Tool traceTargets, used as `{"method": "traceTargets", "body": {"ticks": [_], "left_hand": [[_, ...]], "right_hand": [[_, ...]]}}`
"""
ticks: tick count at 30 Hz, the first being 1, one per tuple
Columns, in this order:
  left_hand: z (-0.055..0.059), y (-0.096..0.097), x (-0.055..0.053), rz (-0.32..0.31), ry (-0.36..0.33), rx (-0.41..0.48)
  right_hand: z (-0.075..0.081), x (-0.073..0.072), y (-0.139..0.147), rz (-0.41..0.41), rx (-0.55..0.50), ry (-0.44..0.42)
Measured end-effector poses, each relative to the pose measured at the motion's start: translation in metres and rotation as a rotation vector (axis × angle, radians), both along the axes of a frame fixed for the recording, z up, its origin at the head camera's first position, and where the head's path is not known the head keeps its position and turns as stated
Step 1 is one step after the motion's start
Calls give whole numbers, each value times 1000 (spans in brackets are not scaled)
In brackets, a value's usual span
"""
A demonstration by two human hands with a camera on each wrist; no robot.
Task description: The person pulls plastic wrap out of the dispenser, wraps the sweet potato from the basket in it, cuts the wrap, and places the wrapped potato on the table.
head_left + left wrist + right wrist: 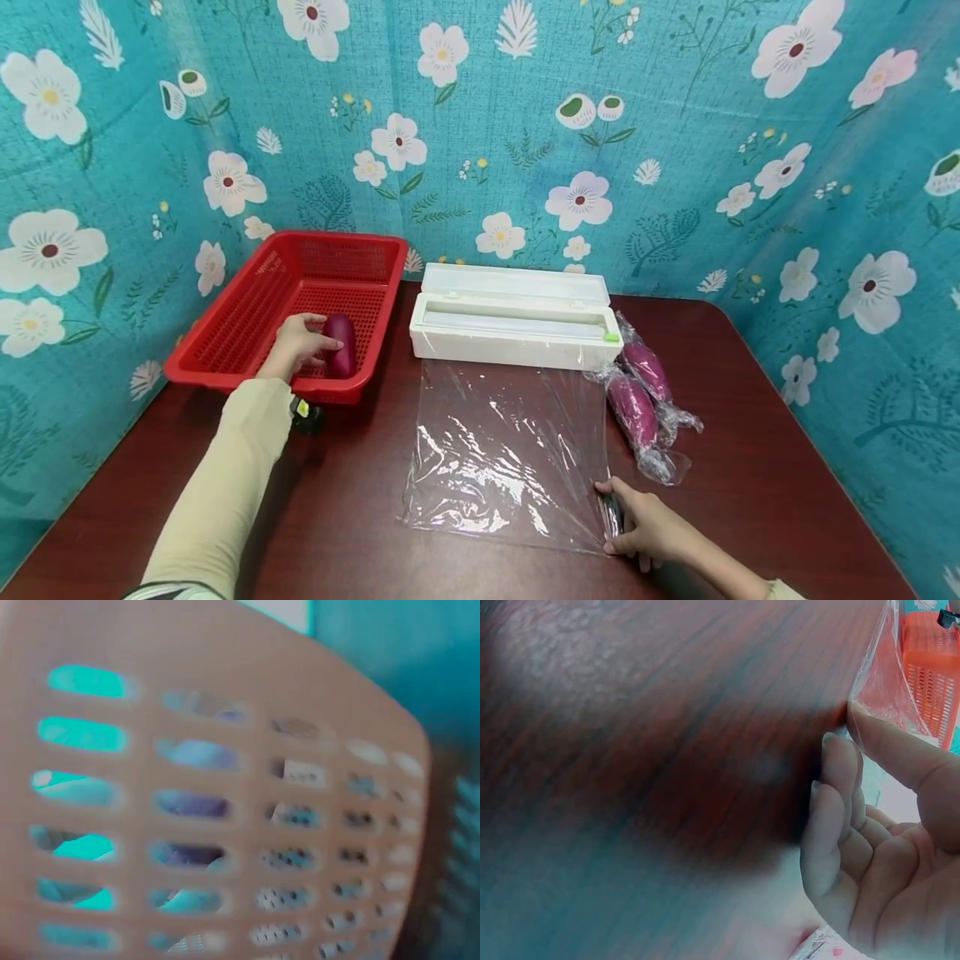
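Note:
My left hand reaches into the red basket and grips a purple oblong vegetable with thumb and fingers. In the left wrist view only the slotted basket wall shows, hiding that hand. At the lower right, my right hand holds the near right corner of a sheet of clear plastic wrap laid flat on the table. In the right wrist view, the thumb of my right hand touches the film's edge, and the other fingers curl inward. The sheet runs out from a white wrap dispenser.
The dispenser's lid stands raised, with a green slider at its right end. Two film-wrapped purple vegetables, a near one and a far one, lie right of the sheet. A flowered teal cloth hangs behind the dark red table.

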State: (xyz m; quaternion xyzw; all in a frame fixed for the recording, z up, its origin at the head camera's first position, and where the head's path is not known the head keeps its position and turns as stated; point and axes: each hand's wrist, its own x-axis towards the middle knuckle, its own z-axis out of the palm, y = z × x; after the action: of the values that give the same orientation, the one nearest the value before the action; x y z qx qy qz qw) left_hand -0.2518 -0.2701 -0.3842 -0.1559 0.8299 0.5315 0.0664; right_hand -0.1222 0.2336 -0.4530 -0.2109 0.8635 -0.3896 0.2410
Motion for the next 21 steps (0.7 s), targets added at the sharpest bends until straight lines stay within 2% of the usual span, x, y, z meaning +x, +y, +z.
{"method": "traceTargets", "body": {"ticks": [3, 6, 14, 21], "left_hand": [[5, 1, -1, 23, 37, 58], [12, 5, -1, 32, 80, 64], [36, 19, 0, 43, 192, -42], [52, 32, 5, 63, 295, -44]], "right_hand": [[1, 0, 1, -2, -2, -5], [1, 0, 1, 5, -3, 1], [1, 0, 1, 7, -1, 0], [1, 1, 2, 7, -18, 6]]}}
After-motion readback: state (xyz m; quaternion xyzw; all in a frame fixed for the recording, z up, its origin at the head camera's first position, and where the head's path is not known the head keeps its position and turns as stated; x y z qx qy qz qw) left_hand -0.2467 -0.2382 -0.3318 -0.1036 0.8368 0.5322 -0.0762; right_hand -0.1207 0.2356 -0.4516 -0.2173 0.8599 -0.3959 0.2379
